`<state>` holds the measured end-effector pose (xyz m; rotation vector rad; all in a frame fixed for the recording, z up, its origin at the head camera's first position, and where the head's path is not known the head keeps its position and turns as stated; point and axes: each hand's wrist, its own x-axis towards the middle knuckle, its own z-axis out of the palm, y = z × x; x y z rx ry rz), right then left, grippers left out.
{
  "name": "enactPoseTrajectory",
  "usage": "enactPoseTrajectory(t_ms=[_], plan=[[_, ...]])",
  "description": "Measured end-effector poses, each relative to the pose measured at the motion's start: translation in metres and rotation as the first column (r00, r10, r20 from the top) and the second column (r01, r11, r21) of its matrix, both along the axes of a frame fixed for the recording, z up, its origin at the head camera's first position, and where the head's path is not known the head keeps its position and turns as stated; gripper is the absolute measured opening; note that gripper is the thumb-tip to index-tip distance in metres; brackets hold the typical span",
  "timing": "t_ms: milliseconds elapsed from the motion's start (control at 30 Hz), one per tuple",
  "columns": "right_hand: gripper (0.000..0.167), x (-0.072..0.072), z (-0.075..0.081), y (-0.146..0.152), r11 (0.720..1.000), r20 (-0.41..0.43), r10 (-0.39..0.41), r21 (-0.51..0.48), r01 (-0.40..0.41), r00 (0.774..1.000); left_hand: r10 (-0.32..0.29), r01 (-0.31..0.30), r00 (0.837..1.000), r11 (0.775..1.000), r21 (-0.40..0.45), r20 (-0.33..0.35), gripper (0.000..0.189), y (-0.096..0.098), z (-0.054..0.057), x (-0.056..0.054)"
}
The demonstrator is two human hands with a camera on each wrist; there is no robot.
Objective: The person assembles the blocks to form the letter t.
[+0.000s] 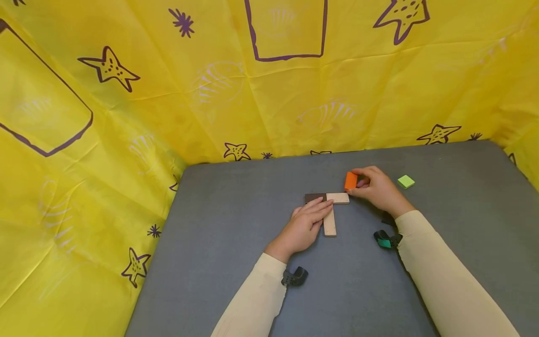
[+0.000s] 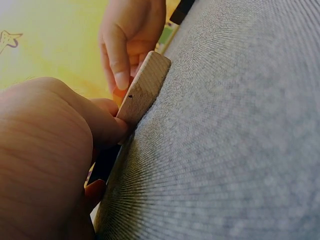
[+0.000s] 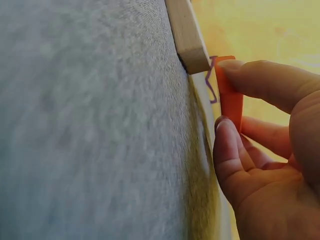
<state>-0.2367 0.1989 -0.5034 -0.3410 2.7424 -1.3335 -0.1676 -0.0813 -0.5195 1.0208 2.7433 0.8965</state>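
One grey table (image 1: 210, 234), yellow starfish cloth (image 1: 273, 103) behind it — right hand (image 1: 379, 189) pinches an orange block (image 1: 350, 181), left hand (image 1: 303, 227) rests straight-fingered on flat blocks (image 1: 330, 223).

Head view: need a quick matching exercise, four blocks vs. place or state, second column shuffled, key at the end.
Blocks
1. Orange block
2. Light green block
3. Dark brown block
4. Near pale block

Place or state
A. Lies on the grey table, apart from the other blocks
B. Runs lengthwise toward the person, with fingers of the left hand at its far end
C. Pinched in the right hand
D. Left end of the row, end to end with another pale block

Pairs: 1-C, 2-A, 3-D, 4-B
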Motion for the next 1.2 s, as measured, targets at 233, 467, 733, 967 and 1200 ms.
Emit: enactPoseTrajectory(t_ms=[233, 467, 733, 967, 1200], plan=[[0.07, -0.011, -0.003, -0.007, 1.0, 0.045, -0.005, 0.006, 0.005, 0.999, -0.007, 0.007, 1.0, 1.0, -0.013, -0.018, 0.048, 0.0, -0.001, 0.0], [0.07, -0.018, -0.001, -0.018, 0.999, 0.075, 0.035, -0.018, -0.034, 0.997, -0.009, 0.009, 1.0, 1.0, -0.017, -0.025, 0.049, 0.0, -0.001, -0.001], [0.058, -0.024, -0.003, -0.025, 0.994, 0.07, 0.107, -0.04, -0.104, 0.992, -0.01, 0.01, 1.0, 1.0, -0.023, -0.023, 0.048, 0.0, -0.001, -0.001], [0.047, -0.026, -0.005, -0.026, 0.99, 0.066, 0.133, -0.054, -0.129, 0.989, -0.006, 0.006, 1.0, 1.0, -0.017, -0.019, 0.048, 0.0, -0.001, 0.0], [0.047, -0.027, -0.005, -0.034, 0.985, 0.067, 0.165, -0.062, -0.161, 0.984, -0.006, 0.006, 1.0, 1.0, -0.013, -0.003, 0.049, -0.001, 0.0, 0.0]])
